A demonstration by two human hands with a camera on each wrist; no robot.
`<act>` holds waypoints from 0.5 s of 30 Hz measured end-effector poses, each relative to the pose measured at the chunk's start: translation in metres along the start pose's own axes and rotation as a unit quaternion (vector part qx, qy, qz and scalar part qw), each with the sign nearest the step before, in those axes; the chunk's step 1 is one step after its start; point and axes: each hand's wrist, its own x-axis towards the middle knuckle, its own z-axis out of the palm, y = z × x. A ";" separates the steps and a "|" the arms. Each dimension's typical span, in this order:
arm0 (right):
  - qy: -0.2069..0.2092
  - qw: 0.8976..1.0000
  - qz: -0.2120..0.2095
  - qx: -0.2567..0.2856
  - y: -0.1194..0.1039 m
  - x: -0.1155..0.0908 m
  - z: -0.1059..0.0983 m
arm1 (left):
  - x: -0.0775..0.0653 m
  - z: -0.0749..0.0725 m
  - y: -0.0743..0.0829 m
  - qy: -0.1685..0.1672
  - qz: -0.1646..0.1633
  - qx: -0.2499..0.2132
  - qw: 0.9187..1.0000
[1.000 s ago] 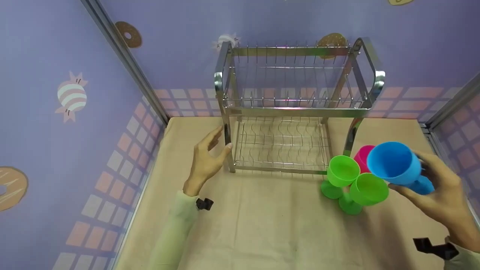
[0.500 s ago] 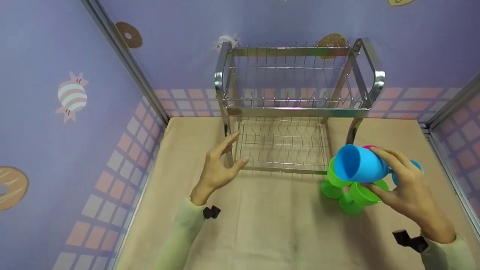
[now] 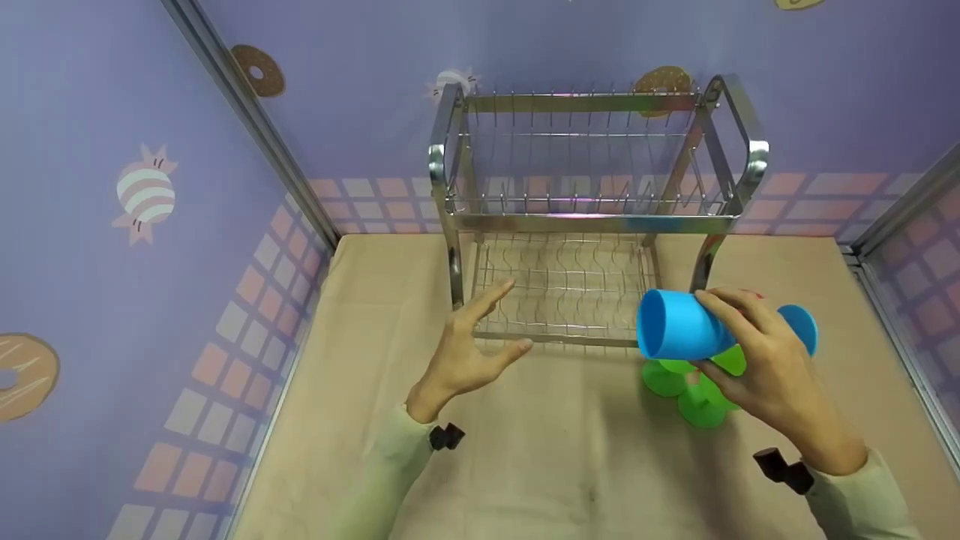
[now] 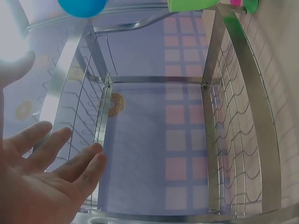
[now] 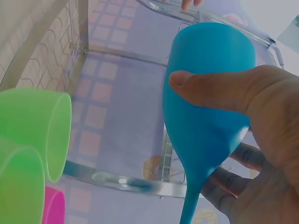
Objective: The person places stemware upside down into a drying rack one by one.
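Observation:
A blue plastic goblet (image 3: 688, 325) lies on its side in the grip of my right hand (image 3: 776, 375), its mouth facing left. In the right wrist view the thumb presses along the bowl of the goblet (image 5: 210, 56), with fingers behind it. Beneath that hand stand two green goblets (image 3: 701, 409), partly covered; a pink goblet (image 5: 53, 205) shows behind them in the right wrist view. My left hand (image 3: 465, 356) holds nothing, fingers extended and thumb apart, before the front left of the metal dish rack (image 3: 592, 223).
The two-tier rack has an upper wire basket (image 3: 585, 135) and a lower wire shelf (image 3: 562, 292). Patterned purple walls (image 3: 360, 97) enclose the back and sides. A beige cloth (image 3: 540, 450) covers the table.
My right hand has carried the blue goblet left and turned it from mouth-up tilt to lying sideways. The left hand has shifted right and slightly toward me.

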 end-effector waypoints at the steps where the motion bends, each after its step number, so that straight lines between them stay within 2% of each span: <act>1: 0.001 1.000 -0.001 -0.003 -0.001 0.000 0.002 | 0.000 0.003 0.001 -0.002 0.002 0.002 1.000; 15: -0.026 0.998 -0.015 -0.047 -0.015 0.004 0.031 | -0.001 0.033 0.013 -0.044 0.009 0.009 0.999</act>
